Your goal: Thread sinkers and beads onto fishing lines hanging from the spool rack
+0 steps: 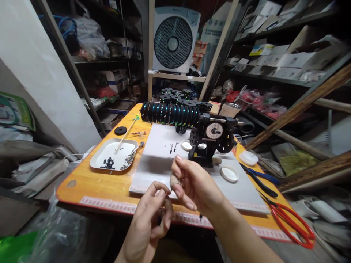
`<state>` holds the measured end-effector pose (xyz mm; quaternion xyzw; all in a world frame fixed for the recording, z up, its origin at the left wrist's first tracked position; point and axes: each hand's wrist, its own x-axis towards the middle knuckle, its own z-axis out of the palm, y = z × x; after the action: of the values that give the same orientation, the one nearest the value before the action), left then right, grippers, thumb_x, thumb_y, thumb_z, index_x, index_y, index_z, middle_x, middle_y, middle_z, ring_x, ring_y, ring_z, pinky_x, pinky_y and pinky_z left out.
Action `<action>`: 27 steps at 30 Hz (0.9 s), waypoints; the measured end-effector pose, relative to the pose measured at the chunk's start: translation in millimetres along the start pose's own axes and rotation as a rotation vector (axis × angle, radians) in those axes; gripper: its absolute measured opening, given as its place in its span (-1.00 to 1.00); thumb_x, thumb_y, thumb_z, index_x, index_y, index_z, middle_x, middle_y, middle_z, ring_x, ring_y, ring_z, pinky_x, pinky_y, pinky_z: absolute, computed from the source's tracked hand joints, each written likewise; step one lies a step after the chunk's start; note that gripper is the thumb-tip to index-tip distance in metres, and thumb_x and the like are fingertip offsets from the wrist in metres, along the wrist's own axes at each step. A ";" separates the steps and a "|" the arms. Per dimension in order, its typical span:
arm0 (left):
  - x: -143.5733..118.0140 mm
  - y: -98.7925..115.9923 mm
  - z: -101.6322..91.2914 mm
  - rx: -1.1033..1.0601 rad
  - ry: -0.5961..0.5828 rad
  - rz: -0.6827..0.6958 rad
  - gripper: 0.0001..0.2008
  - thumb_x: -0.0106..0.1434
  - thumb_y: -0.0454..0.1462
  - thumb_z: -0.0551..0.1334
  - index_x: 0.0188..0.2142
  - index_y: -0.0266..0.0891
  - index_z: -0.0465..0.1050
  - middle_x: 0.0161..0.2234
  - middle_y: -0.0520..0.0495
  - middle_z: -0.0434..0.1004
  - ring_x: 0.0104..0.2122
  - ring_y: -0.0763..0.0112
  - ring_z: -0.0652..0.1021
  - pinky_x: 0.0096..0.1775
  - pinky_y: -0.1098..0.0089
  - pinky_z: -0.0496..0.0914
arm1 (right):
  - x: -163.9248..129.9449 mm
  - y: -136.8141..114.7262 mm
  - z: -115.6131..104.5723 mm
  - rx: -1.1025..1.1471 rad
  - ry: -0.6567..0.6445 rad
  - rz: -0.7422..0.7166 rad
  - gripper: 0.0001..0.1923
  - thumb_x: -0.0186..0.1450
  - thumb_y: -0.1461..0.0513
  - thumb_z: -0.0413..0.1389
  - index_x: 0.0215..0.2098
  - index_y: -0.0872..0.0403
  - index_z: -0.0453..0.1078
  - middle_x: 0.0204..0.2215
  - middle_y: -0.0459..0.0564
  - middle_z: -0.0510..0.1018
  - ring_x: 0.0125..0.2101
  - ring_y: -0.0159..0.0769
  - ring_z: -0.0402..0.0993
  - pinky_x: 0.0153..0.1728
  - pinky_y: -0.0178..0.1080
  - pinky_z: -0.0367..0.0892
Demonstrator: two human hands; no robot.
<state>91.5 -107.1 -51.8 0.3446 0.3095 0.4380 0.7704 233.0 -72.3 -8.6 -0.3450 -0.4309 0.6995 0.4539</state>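
Hands meet close over the near edge of the orange tabletop (82, 182), left hand (149, 219) and right hand (192, 184) with fingers pinched narrow on something too small to see, near the black winding machine (212, 140).

Both hands, left hand (152, 215) and right hand (192, 184), pinch together before the winder (212, 140); a tray (113, 155) lies left of the winder, red scissors (293, 221) right.

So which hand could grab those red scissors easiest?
Probably the right hand: the red scissors lie on its side, at the table's right edge. The left hand is farther away.
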 end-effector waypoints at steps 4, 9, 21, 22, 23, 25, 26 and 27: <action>1.9 0.8 -5.8 0.130 0.088 0.085 -0.71 0.33 -0.07 0.24 -0.38 -0.22 0.33 -0.57 0.13 0.33 -0.68 0.69 0.06 -0.64 0.62 -0.06 | -4.1 -0.5 -6.8 -0.271 0.138 -0.117 -0.61 0.40 -0.07 -0.03 -0.22 0.09 0.34 -0.68 -0.19 0.46 -0.86 -0.50 0.18 -0.85 -0.47 0.02; 4.7 -2.6 -19.4 0.344 0.305 0.292 -0.67 0.22 0.02 0.34 -0.33 -0.16 0.39 -0.42 0.06 0.46 -0.42 0.47 0.46 -0.35 0.51 0.36 | 7.1 -7.8 -14.6 -0.602 0.442 -0.396 -0.73 0.43 0.13 0.04 0.05 0.03 0.32 -0.57 -0.22 0.46 -0.71 -0.52 0.23 -0.64 -0.45 0.15; 5.7 -7.7 -29.6 0.901 0.469 0.719 -0.73 0.36 -0.24 0.19 0.05 -0.08 0.39 0.03 -0.16 0.46 -0.01 0.11 0.46 0.02 0.14 0.29 | 26.5 -30.1 -19.6 -0.657 0.330 -0.353 -0.76 0.40 0.17 0.03 -0.39 0.09 0.40 -0.61 -0.16 0.47 -0.72 -0.54 0.18 -0.69 -0.43 0.05; 5.6 -3.3 -24.7 0.838 0.446 0.707 -0.75 0.38 -0.24 0.16 0.04 -0.07 0.39 0.02 -0.14 0.47 -0.01 0.14 0.47 -0.01 0.19 0.32 | 20.4 -32.3 -18.4 -0.621 0.298 -0.338 -0.75 0.41 0.15 0.02 -0.37 0.09 0.40 -0.61 -0.17 0.47 -0.73 -0.55 0.16 -0.70 -0.44 0.05; 6.1 1.7 -19.1 0.771 0.409 0.685 -0.77 0.40 -0.23 0.14 0.02 -0.05 0.40 0.02 -0.12 0.49 0.00 0.17 0.47 -0.02 0.22 0.33 | 14.7 -34.5 -17.5 -0.584 0.262 -0.321 -0.73 0.42 0.13 0.00 -0.36 0.09 0.40 -0.62 -0.17 0.47 -0.74 -0.56 0.14 -0.70 -0.45 0.05; 9.3 12.9 -7.4 0.675 0.298 0.641 -0.78 0.43 -0.23 0.10 0.02 -0.04 0.41 0.04 -0.08 0.51 0.07 0.20 0.46 0.03 0.27 0.30 | 5.2 -38.2 -16.3 -0.513 0.191 -0.285 -0.69 0.43 0.10 0.00 -0.34 0.11 0.41 -0.64 -0.17 0.46 -0.76 -0.58 0.11 -0.72 -0.47 0.03; 11.9 18.8 -2.0 0.649 0.237 0.624 -0.78 0.44 -0.23 0.09 0.02 -0.05 0.41 0.05 -0.07 0.50 0.10 0.22 0.44 0.08 0.29 0.28 | 1.6 -39.4 -16.0 -0.481 0.156 -0.268 -0.68 0.43 0.09 0.00 -0.34 0.12 0.43 -0.65 -0.17 0.46 -0.77 -0.59 0.10 -0.73 -0.48 0.01; 15.2 24.5 2.7 0.624 0.170 0.598 -0.77 0.45 -0.22 0.08 0.03 -0.05 0.41 0.07 -0.07 0.49 0.13 0.24 0.42 0.11 0.31 0.25 | -1.4 -40.2 -15.9 -0.451 0.125 -0.253 -0.66 0.43 0.09 0.01 -0.34 0.14 0.44 -0.66 -0.16 0.46 -0.77 -0.60 0.09 -0.74 -0.49 0.01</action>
<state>88.7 -85.0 -33.2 0.5981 0.3758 0.5541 0.4405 261.0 -60.3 22.1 -0.4232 -0.5867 0.5010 0.4750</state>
